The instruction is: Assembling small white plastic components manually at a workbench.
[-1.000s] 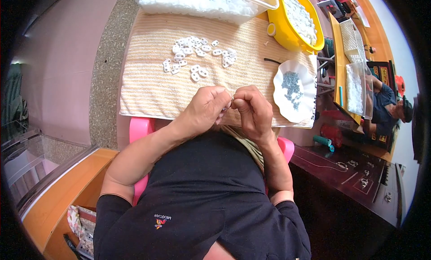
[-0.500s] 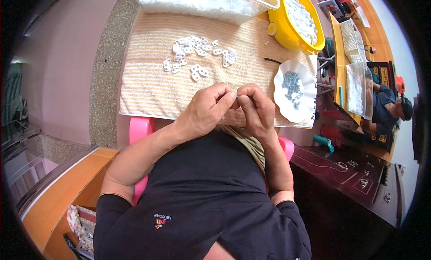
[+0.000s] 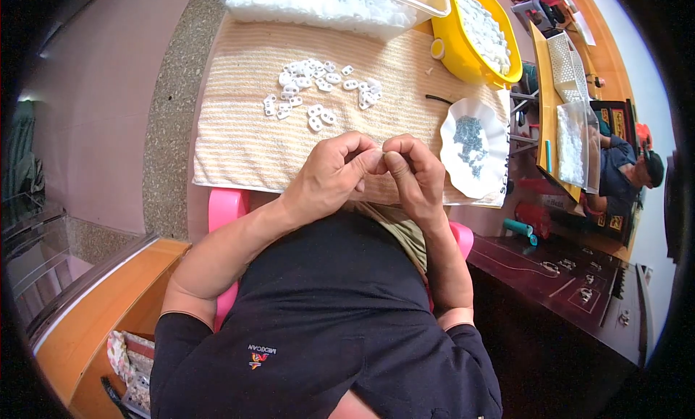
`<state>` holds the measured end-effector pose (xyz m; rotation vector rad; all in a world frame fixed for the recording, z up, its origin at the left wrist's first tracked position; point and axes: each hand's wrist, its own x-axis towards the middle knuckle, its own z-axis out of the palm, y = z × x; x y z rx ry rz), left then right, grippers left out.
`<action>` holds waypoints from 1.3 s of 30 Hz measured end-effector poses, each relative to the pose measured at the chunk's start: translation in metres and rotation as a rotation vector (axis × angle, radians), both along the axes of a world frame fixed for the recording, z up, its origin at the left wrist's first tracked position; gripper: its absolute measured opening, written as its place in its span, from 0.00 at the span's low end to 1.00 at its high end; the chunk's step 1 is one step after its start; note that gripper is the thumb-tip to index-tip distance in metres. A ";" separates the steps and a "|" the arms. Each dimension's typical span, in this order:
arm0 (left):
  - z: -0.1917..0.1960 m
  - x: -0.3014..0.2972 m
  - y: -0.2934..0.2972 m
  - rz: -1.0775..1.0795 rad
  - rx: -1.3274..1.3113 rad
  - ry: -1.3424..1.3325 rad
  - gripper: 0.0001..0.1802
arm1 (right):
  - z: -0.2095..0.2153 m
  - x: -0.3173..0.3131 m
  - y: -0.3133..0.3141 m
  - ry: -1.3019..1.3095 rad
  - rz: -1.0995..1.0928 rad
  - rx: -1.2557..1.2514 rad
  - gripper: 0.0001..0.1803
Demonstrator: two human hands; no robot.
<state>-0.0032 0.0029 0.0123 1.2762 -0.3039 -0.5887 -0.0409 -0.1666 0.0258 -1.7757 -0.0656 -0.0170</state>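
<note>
My left hand (image 3: 329,174) and my right hand (image 3: 415,178) meet over the near edge of a striped towel (image 3: 239,147). Both are closed in a pinch, thumbs against forefingers, with the fingertips touching. A tiny whitish bit shows between them, but the fingers cover most of it and its kind cannot be made out. Beyond the hands lie several small white plastic pieces with two holes each (image 3: 316,123), in loose groups. Right of my right hand, a white scalloped plate (image 3: 494,174) holds a heap of small dark grey-blue parts (image 3: 470,136), too small to name.
A clear bin (image 3: 405,29) of white pieces stands at the far edge, beside a yellow tub (image 3: 463,64) of more. A short black strip (image 3: 439,98) lies near the plate. Pink chair parts (image 3: 226,210) flank me. Another person (image 3: 624,169) sits at a bench far right.
The fingertips of both hands have shifted slightly against each other. The pieces on the towel and the plate stay where they were.
</note>
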 end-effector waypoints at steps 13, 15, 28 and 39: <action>-0.007 0.000 -0.001 0.025 0.031 0.013 0.11 | -0.006 0.003 -0.014 -0.068 0.092 -0.063 0.04; -0.008 0.000 -0.001 0.040 0.059 -0.014 0.11 | -0.005 0.004 -0.014 -0.089 0.103 -0.049 0.05; -0.010 0.003 -0.001 0.117 0.022 0.040 0.11 | 0.001 0.037 -0.030 -0.254 -0.078 -0.468 0.06; -0.007 0.003 -0.001 0.116 -0.017 0.058 0.10 | -0.003 0.041 -0.030 -0.243 -0.040 -0.424 0.07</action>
